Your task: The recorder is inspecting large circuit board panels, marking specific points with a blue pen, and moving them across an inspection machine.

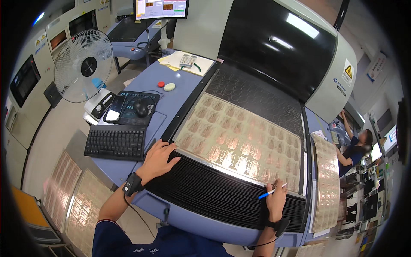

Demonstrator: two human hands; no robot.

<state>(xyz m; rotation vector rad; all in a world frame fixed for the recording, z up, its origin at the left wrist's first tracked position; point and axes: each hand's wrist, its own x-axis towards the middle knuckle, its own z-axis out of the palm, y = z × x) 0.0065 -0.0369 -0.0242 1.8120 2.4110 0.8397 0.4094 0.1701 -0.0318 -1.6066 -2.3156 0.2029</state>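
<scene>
A large copper-patterned circuit panel (239, 141) lies flat on the dark bed of the machine (261, 92). At the panel's near left corner my left hand (157, 160) rests with its fingers apart, holding nothing. My right hand (276, 201) is at the near edge, toward the right corner, with its fingers closed on a slim blue and white pen (265, 194). The pen points down to the left. Part of its barrel is hidden by my fingers. Black pleated bellows (214, 188) stretch between both hands, just in front of the panel.
A keyboard (115, 142), mouse (140, 108), phone (115, 108) and fan (87, 66) stand left. Red and pale buttons (165, 85) sit beside the bed. More panels lean at right (326, 184) and lower left (87, 205). Another person (353, 150) works far right. Cables hang from both wrists.
</scene>
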